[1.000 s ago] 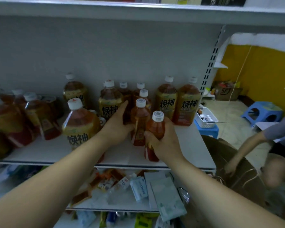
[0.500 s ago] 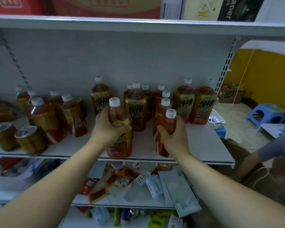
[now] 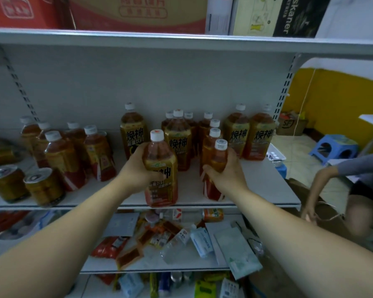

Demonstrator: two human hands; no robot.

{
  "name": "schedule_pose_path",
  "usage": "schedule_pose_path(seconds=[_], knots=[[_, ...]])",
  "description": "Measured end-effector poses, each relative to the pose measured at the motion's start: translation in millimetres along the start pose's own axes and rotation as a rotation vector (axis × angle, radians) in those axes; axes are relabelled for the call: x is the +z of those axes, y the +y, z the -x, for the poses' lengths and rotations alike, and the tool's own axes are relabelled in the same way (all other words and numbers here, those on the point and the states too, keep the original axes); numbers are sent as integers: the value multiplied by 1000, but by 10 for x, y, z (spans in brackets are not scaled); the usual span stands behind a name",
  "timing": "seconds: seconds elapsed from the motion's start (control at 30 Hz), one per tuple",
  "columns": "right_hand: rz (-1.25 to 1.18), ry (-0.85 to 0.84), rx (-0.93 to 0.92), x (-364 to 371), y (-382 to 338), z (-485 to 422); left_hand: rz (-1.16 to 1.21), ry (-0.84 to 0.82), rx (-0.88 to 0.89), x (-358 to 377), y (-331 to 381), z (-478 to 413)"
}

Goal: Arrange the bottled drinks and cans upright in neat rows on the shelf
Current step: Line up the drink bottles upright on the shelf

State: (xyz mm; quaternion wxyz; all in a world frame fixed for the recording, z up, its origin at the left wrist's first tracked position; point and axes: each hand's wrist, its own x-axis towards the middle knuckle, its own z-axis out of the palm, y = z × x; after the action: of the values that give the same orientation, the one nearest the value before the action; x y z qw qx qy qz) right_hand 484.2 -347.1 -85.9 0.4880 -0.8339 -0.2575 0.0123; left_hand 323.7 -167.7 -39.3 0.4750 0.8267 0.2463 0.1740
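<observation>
Left hand (image 3: pixel 138 168): fingers (image 3: pixel 156 175) curled tight round the middle of a fat amber plastic bottle with a white cap and gold label (image 3: pixel 160 168). It's upright at the front lip of the white metal shelf (image 3: pixel 256 190). Right hand (image 3: pixel 226 171) is clamped the same way on a slimmer amber bottle with a white cap and red base (image 3: pixel 216 166), also upright near the front, heading a line of matching slim bottles (image 3: pixel 213 136).

Both look full, so I'd guess hefty, with slick label film and walls that give when squeezed. Grab mid-body, not the cap.

In the way: another fat bottle (image 3: pixel 178 143) sits right behind the left one. The loose bunch of bottles (image 3: pixel 63 155) and 2 gold cans (image 3: pixel 44 187) hog the left. Someone else's arm (image 3: pixel 323 179) is well off to the right.
</observation>
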Motion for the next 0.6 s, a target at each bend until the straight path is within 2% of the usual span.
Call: schedule_pose_path(seconds=[0.07,0.13,0.2,0.3,0.37,0.43,0.5,0.6], knots=[[96,69,-53,-82,-53,60,36,14,13,47,9,72],[116,197,-211,-184,-190,166,42,-2,31,142,41,156],[24,157,-316,-254,-360,274,27,-18,63,258,132,243],[-72,-150,-273,-320,-534,384,39,-28,134,439,259,299],[-133,-238,-212,-384,-537,427,50,-37,187,588,354,339],[-240,-194,-172,-477,-470,457,103,-76,208,728,438,347],[-275,-118,-145,-578,-364,461,150,-203,190,817,459,285],[-271,-55,-94,-756,-167,423,13,-322,114,880,336,118]])
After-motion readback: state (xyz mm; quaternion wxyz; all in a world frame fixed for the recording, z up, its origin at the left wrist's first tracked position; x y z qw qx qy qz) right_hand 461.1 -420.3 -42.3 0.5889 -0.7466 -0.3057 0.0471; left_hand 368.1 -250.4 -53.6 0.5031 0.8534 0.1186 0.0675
